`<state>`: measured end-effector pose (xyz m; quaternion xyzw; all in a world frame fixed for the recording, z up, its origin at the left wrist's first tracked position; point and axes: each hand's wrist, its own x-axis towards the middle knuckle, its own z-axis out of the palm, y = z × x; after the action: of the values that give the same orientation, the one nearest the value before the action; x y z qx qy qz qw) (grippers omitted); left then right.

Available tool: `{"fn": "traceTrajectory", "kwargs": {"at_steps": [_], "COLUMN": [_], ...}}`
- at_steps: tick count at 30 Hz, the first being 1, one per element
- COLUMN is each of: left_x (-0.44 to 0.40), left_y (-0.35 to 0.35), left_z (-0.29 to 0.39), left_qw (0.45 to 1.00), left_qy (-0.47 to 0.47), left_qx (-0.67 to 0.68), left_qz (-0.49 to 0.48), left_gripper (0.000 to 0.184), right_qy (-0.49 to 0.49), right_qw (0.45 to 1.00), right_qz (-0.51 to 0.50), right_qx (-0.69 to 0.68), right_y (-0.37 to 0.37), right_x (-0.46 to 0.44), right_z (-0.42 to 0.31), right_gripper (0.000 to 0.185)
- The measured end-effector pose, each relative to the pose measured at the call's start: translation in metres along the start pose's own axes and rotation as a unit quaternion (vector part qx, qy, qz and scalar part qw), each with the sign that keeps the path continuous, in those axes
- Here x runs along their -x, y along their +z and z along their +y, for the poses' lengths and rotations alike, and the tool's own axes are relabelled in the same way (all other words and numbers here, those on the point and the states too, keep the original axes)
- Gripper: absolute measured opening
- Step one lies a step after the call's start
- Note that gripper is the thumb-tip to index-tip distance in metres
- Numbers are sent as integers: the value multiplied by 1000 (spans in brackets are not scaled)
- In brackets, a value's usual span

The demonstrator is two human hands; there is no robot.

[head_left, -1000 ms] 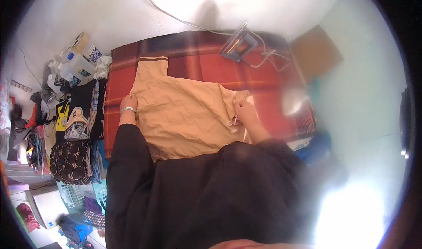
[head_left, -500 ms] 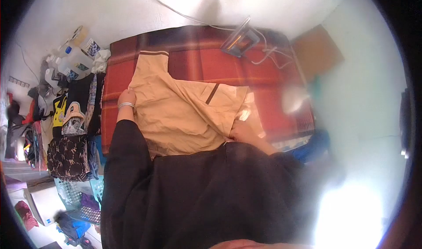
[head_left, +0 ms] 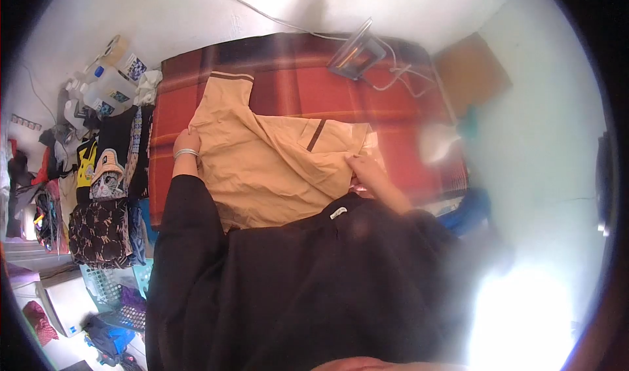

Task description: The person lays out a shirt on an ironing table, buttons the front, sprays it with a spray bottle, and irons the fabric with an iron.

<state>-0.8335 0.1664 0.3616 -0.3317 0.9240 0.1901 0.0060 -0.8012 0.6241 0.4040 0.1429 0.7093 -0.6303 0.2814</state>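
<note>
A tan shirt (head_left: 262, 168) with dark brown stripes lies wrinkled over a red plaid cloth (head_left: 295, 76). Its striped sleeve points toward the wall, and a second brown stripe shows on the right part. My left hand (head_left: 187, 143), with a pale band at the wrist, is closed on the shirt's left edge. At the right edge, my right hand (head_left: 367, 173) grips the tan fabric between thumb and fingers. Shiny, pale see-through material shows beside that hand. The shirt's near edge is hidden by my dark top.
An iron (head_left: 357, 53) stands at the far right of the cloth, its cord running along the wall. Plastic jugs (head_left: 108, 92) and folded clothes (head_left: 101, 230) are on the left. A brown board (head_left: 472, 73) lies beyond the right corner.
The shirt's right part has been turned over, bringing its brown stripe into view. My right hand moved toward me, then slightly back up along the edge. My left hand keeps its hold.
</note>
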Motion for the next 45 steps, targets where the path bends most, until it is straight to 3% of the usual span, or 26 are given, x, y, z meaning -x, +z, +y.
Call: {"fn": "traceTrajectory", "kwargs": {"at_steps": [5,6,7,11,13,14,16,18,20,21,23,24,26,28,30,32,33,35,37,39,42,43,44,45], "left_x": [-3,-6,-8,-14,-15,-16,-33,-87,-78,-58,-52,-70,-71,-41,-73,-70,-75,-86,-96,-96,-111,-104,-95,-93], "left_y": [-1,1,4,11,3,-3,-2,19,-20,-47,-70,-75,-83,-96,-75,-66,-57,-39,-30,-30,-25,-26,-27,-24], "left_z": [-4,-6,-7,-15,-12,-11,-25,-64,-35,-7,21,32,47,81,69,66,62,53,48,55,61,69,78,82], "left_qw": [1000,1000,1000,1000,1000,998,993,979,984,982,973,966,957,964,960,982,983,982,979,975,940,963,974,974], "left_qy": [4,6,8,12,18,19,21,191,177,164,150,177,203,194,230,180,182,185,192,193,253,199,142,143], "left_qx": [9,3,2,15,23,38,52,13,12,93,175,187,196,155,137,44,20,-3,-59,-90,-183,-90,4,1], "left_qz": [-13,-15,-17,-7,-3,-53,-100,-66,-5,-1,8,33,62,97,82,19,23,30,-41,-70,-140,-160,-178,-177], "left_gripper": [48,48,48,47,48,48,49,48,46,45,44,42,40,35,31,30,31,33,37,40,46,47,49,49], "right_qy": [-3,-177,-343,-281,-274,-278,-346,-344,-355,-369,-400,-405,-433,-387,-338,-312,-247,-210,-173,-428,-450,-449,-382,-314], "right_qw": [997,969,902,941,959,958,921,922,921,916,856,855,787,798,805,886,947,952,956,832,797,798,848,892], "right_qz": [-1,44,88,91,73,72,138,135,144,155,267,265,341,351,362,269,193,215,234,309,341,342,300,254], "right_qx": [81,167,248,168,-13,-15,112,118,74,23,188,188,278,302,327,212,63,51,40,171,214,212,209,203], "right_y": [5,5,5,5,15,10,-10,-30,-54,-61,-80,-84,-89,-99,-128,-160,-144,-111,-112,-128,-86,-89,-91,-93], "right_x": [14,17,17,13,25,16,-11,-22,-42,-49,-49,-52,-60,-80,-136,-214,-189,-146,-162,-211,-171,-181,-194,-205], "right_z": [-3,3,8,9,-16,-17,-18,-37,-54,-66,-103,-115,-132,-133,-109,-69,-77,-98,-103,-95,-143,-146,-151,-154], "right_gripper": [18,14,12,9,27,27,35,32,26,23,22,22,19,19,18,22,33,40,47,54,59,59,56,53]}}
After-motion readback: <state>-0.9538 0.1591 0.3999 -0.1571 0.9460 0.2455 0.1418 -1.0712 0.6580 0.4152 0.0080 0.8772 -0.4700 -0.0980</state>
